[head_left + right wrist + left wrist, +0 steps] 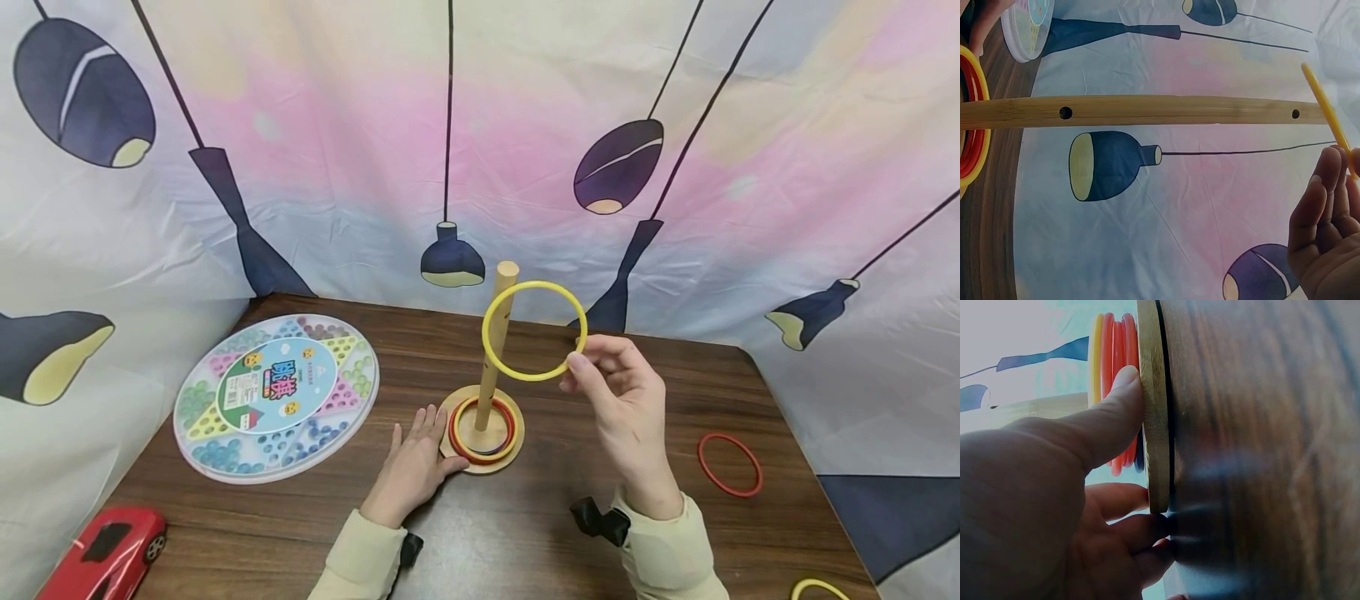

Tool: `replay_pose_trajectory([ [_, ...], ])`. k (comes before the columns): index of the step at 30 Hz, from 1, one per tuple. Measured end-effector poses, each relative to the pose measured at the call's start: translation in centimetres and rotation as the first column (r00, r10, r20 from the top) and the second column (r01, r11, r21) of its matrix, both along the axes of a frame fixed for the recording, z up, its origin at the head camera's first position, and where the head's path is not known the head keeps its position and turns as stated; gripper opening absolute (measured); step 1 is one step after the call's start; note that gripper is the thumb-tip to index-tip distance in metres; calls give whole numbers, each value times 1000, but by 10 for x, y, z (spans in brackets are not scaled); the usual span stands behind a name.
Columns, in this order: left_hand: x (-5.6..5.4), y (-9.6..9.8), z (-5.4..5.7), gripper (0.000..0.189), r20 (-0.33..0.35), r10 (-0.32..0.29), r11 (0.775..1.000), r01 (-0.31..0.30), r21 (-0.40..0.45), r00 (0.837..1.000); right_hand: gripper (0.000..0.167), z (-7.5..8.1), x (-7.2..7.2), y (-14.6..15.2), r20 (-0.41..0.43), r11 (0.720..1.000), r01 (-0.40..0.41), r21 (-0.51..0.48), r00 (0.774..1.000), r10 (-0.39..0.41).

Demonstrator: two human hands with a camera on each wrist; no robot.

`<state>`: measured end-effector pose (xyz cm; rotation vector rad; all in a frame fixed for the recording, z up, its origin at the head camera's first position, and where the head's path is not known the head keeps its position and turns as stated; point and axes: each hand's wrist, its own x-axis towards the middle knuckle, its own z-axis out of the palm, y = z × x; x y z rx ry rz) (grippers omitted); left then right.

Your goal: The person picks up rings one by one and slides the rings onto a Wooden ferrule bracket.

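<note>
A wooden peg (pixel 489 371) stands upright on a round wooden base (pixel 486 469). Several red and yellow rings (pixel 1108 356) lie stacked round its foot, with a dark one lowest. My left hand (pixel 411 467) rests at the base's left edge, fingers extended; the thumb (pixel 1107 415) touches the base beside the stack. Up near the peg's top, my right hand (pixel 626 408) pinches a yellow ring (pixel 534 377) between thumb and fingers. In the head view that ring's left side crosses in front of the peg, and the right wrist view shows it nearly edge-on.
A round Chinese checkers box (pixel 277 387) lies at the left. Nearer on that side is a red toy car (pixel 112 550). To the right lie a red ring (pixel 757 471) and part of another yellow ring (pixel 817 583). A printed cloth (pixel 360 167) hangs behind the table.
</note>
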<state>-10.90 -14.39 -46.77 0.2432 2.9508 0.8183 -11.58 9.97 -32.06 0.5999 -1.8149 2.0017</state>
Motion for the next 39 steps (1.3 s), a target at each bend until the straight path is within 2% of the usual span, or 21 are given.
replay_pose_trajectory([
  [19,-1,-1,0,82,-7,-2,1000,2,5,1000,14,2,-4,-6,36,1000,-21,-14,999,21],
  [25,-1,-1,-1,82,-2,2,1000,-2,9,1000,18,5,-7,-7,31,999,-21,-25,999,22],
  [33,1,0,0,81,-9,-6,1000,6,15,1000,14,10,-8,-8,13,1000,-6,-12,1000,7],
  [39,1,0,0,81,-11,-8,1000,8,14,1000,20,12,-11,-10,8,1000,-1,-31,1000,2],
])
